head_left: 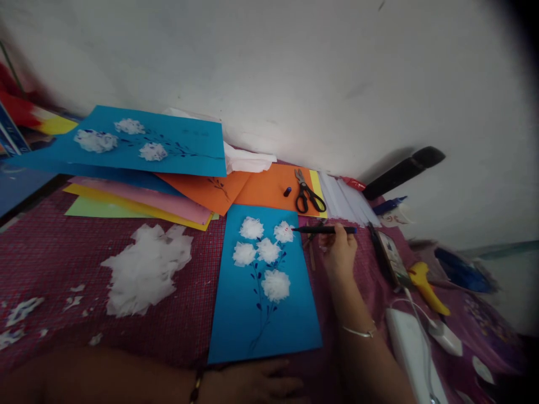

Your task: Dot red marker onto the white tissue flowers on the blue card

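My right hand (pixel 340 253) pinches a dark marker pen (pixel 322 230). The pen lies almost level, its tip at the upper right white paper flower (pixel 283 232), where small red marks show. Several such flowers sit on a blue sheet of paper (pixel 236 331), above drawn dark stems and leaves. My left hand (pixel 256 384) lies flat just below the sheet's near edge, fingers stretched out, dim in shadow. A small dark pen cap (pixel 287 192) rests on orange paper beyond the sheet.
Black-handled scissors (pixel 307 193) lie on orange paper (pixel 265 182). At left are a pile of white tissue pieces (pixel 145 269), another blue flower sheet (pixel 197 140) and stacked coloured papers (pixel 138 199). A phone (pixel 391 258), yellow glue gun (pixel 428 287) and white power strip (pixel 415 353) stand right.
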`<state>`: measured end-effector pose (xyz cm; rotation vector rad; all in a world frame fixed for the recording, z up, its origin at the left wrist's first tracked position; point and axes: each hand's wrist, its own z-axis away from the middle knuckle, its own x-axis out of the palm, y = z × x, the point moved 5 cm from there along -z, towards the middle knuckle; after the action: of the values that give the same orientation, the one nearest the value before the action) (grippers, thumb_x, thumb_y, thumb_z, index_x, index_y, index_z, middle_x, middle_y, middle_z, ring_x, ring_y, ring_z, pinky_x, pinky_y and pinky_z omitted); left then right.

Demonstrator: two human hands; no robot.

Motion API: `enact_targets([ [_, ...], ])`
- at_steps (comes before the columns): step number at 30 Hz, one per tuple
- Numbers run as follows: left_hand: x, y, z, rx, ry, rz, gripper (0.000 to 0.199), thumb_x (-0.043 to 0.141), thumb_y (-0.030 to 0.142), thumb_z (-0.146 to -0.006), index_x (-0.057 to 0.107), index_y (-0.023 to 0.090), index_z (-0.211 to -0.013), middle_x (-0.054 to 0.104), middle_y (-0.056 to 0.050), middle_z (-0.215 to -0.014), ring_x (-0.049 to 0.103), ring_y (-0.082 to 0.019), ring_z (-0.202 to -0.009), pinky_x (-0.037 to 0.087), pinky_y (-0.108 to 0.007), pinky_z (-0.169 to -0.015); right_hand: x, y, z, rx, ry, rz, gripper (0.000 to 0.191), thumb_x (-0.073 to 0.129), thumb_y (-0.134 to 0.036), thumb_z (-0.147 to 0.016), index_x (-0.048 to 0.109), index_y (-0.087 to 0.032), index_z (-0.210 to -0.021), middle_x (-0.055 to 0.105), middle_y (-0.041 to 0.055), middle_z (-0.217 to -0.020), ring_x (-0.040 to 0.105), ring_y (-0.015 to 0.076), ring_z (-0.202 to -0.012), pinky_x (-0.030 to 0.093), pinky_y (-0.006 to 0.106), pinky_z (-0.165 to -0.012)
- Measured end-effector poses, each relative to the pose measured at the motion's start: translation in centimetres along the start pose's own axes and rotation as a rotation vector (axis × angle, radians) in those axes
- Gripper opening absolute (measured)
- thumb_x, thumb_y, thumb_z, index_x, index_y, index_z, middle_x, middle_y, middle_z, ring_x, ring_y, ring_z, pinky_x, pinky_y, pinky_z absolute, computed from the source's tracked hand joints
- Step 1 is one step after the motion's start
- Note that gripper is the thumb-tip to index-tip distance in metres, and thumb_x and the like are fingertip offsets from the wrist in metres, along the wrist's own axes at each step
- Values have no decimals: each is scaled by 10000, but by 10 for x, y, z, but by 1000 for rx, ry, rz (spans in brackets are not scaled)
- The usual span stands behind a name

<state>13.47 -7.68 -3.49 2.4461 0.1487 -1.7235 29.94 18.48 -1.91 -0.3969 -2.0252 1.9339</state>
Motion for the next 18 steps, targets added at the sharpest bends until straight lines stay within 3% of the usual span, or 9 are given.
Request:
enact_targets([
  [7, -1, 1, 1, -11, 3, -20, 494, 289, 233, -997, 609, 225, -1373, 492, 35, -1501, 463, -155, -1365, 415, -293, -1144, 0, -1, -2, -22, 6, -5, 233, 659, -400, -733, 515, -227, -673, 456, -61, -478, 386, 103, -420, 299, 260, -411],
  [10, -2, 1, 0, -4, 4, -19, 470, 323, 225, -992, 634, 234, -1344, 510, 45, -1485, 485, -146, -1344, 440, -289, -1122, 2, 1, -2, -21, 0, -3, 217, 681, -382, -727, 549, -214, -687, 493, -51, -494, 415, 107, -430, 311, 258, -416],
  [18, -1, 2, -1, -13, -13, -16, 469, 336, 237, -991, 624, 237, -1360, 502, 52, -1491, 467, -146, -1359, 422, -283, -1138, -6, 4, -11, -46, 119, -32, 353, 618, -552, -782, 555, -205, -752, 607, -11, -576, 482, 115, -456, 340, 256, -412],
])
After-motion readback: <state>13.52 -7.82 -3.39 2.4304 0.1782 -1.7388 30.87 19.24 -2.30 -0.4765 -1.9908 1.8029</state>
